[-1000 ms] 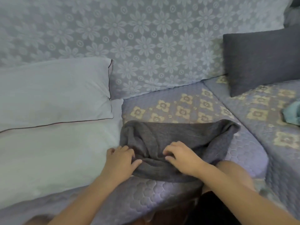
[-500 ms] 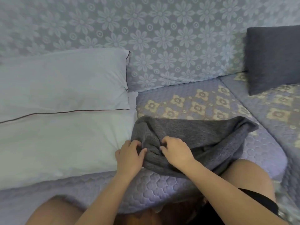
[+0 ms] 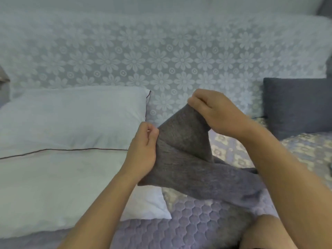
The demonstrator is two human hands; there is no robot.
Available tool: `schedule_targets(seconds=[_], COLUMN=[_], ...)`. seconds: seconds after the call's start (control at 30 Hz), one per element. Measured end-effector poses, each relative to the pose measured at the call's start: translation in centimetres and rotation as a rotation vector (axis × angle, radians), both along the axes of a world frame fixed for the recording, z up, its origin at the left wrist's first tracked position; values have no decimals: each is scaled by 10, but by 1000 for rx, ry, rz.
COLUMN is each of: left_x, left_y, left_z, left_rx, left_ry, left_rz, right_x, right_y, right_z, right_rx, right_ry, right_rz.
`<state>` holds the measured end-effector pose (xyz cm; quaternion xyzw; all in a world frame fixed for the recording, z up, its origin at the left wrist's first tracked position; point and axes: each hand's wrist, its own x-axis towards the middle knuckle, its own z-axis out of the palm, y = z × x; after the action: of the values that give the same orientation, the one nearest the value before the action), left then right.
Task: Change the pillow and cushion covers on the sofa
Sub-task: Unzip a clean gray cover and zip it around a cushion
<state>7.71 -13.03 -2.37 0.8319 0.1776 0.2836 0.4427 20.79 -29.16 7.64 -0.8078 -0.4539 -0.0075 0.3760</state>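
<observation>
Both hands, the left hand [image 3: 142, 155] and the right hand [image 3: 217, 114], pinch an edge of the limp grey cushion cover [image 3: 188, 159] lifted above the sofa seat [image 3: 188, 221]; being soft, light knit, it is probably best gripped at its opening hem.

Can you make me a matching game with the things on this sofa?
Things:
1. grey cover
2. white pillow
3. dark cushion
4. sofa back

Descriptions:
A. leans at the far right
B. covered in a flower pattern
C. held up by the left hand and right hand
D. lies on the left with dark piping

Pairs: 1-C, 2-D, 3-A, 4-B
</observation>
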Motion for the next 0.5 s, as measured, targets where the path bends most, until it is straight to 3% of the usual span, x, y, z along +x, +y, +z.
schedule_targets(seconds=[0.07, 0.2, 0.27, 0.37, 0.43, 0.5], left_x=[4, -1, -9, -14, -4, 16], left_y=[5, 29, 43, 45, 32, 14], left_z=[13, 8, -7, -13, -1, 0], left_rx=[105, 198, 236, 168, 22, 44], left_ry=[-58, -77, 21, 111, 21, 78], left_rz=[32, 80, 112, 104, -15, -181], right_x=[10, 40, 49, 44, 34, 29], right_y=[-4, -32, -44, -40, -24, -9], right_z=[15, 2, -5, -3, -2, -13], right_rx=[0, -312, -142, 322, 328, 141], right_ry=[72, 383, 471, 632, 699, 672], right_rz=[16, 127, 145, 178, 273, 261])
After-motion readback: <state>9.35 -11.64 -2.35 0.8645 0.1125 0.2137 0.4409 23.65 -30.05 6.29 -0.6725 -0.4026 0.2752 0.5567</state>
